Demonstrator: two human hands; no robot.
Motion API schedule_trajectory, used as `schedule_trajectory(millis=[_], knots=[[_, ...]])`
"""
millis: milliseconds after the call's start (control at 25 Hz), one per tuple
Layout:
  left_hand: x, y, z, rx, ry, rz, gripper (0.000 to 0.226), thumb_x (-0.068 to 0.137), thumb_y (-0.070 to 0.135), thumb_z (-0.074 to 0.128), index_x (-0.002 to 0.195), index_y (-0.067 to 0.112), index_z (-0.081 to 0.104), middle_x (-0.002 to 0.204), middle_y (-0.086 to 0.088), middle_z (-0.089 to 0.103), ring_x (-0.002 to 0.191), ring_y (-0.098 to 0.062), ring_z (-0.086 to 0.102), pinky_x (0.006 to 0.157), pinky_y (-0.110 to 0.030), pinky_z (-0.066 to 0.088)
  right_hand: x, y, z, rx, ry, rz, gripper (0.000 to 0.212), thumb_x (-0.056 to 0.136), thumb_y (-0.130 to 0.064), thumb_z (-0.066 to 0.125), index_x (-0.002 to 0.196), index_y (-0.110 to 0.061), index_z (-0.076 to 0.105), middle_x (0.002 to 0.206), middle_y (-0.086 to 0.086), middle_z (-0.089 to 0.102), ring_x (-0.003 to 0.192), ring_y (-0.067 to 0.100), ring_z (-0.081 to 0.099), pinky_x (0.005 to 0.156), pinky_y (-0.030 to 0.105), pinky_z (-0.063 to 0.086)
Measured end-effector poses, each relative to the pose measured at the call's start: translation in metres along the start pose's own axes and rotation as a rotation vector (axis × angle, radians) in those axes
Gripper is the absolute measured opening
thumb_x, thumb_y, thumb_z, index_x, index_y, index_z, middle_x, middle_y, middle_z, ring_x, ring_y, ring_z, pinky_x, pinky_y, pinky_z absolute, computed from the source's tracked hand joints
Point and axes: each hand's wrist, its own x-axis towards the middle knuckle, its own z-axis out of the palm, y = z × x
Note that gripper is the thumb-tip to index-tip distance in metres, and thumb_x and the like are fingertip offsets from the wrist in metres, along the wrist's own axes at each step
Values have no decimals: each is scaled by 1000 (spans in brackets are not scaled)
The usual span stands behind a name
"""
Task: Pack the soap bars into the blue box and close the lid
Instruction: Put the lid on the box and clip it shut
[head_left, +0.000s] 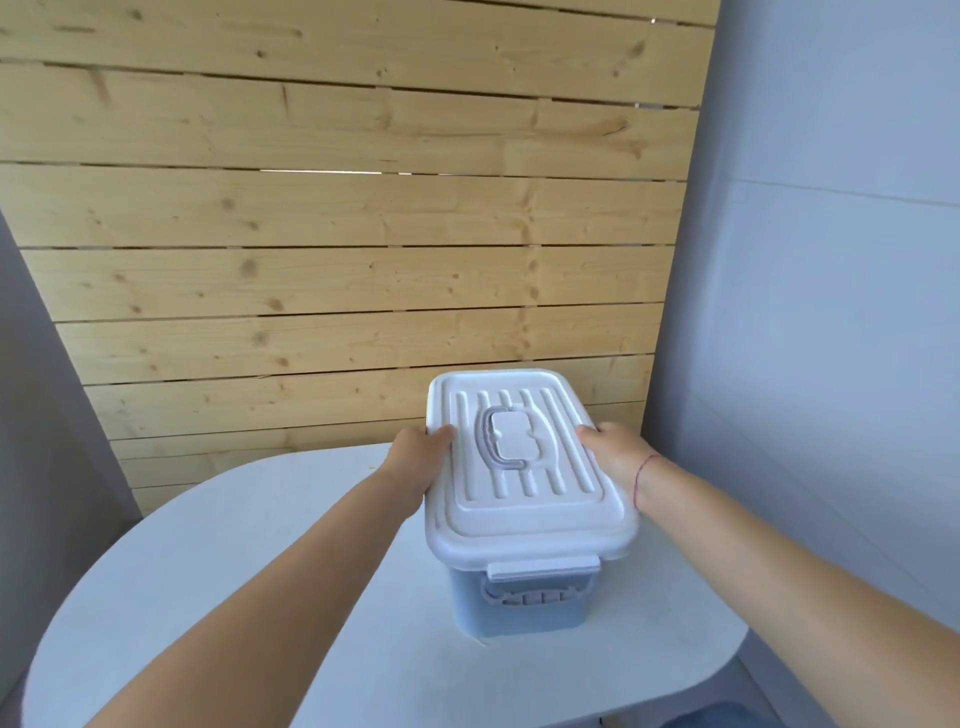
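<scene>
Both hands, the left hand (418, 465) and right hand (618, 457), clasp the long edges of the stiff white ribbed plastic lid (524, 462) on the pale blue plastic box (519, 618), which probably handles light and slick, best pressed at its rim.

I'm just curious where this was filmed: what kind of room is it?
Probably a home corner or balcony nook, not a workshop: a wall of bare pine planks, plain pale walls on both sides, and a small rounded white table with one lidded storage box.

Rounded white tabletop (218, 571). Behind its far edge, a wall of horizontal pine planks (337, 208), knots visible, daylight through a few gaps. Plain pale wall (831, 260) on the right, grey wall strip (47, 415) on the left. Even, soft light.
</scene>
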Motion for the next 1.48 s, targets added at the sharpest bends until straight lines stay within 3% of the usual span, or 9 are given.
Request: schedule_trajectory(millis=[240,360,480,600,720,840,920,1200,1480], knots=[[-9,11,-52,128,-264,-61,40,89,39,58,112,8,67,117,-13,69,111,-30,63,105,-47,44,-61,-8,40,573,292,225,19,90,-12,56,96,4,63,87,14,56,82,25,52,73,32,40],[-35,-11,-87,74,-4,-63,43,82,48,63,109,16,67,118,-6,67,111,-27,59,96,-41,45,-89,-21,73,836,409,290,25,89,-11,57,65,-3,53,67,8,56,71,25,52,60,28,38],[-73,-47,-99,-175,207,-261,56,72,53,71,108,11,58,110,-8,59,100,-26,57,79,-40,46,-106,-38,114,1075,451,342,19,89,-17,57,78,-1,56,70,7,59,68,27,54,63,29,43],[-86,-58,-102,-435,62,-412,51,67,52,75,89,10,59,83,-9,60,75,-23,59,62,-33,52,-118,-50,148,1066,220,331,20,91,-18,57,103,-3,56,87,11,61,75,27,57,70,33,46],[-67,-50,-114,-578,147,-352,33,79,39,70,92,10,57,72,-6,54,62,-17,50,55,-27,44,-113,-29,131,879,-209,250,15,92,-27,57,87,-12,56,69,3,52,59,16,56,57,27,43],[-46,-44,-126,-646,165,-295,31,82,29,69,107,13,59,75,-4,58,64,-16,53,56,-25,45,-66,1,64,821,18,262,21,89,-33,57,87,-13,51,64,2,42,41,9,51,47,22,36],[-36,-42,-130,-665,137,-267,41,82,27,69,121,21,59,77,0,60,62,-13,56,51,-23,49,-27,2,28,812,118,284,27,90,-39,51,99,-14,48,79,4,49,62,11,59,63,26,43],[-3,-35,-144,-685,48,-122,54,85,9,64,132,29,48,139,8,54,105,-21,58,93,-36,46,32,-18,36,690,-434,371,58,75,-55,68,121,-21,60,123,-2,60,115,18,57,108,28,37],[13,-41,-138,-525,236,-13,48,84,10,65,129,17,55,92,10,66,82,-16,64,80,-35,48,38,-13,38,806,-437,349,44,80,-41,70,119,-23,60,116,1,65,112,23,60,101,33,43]])
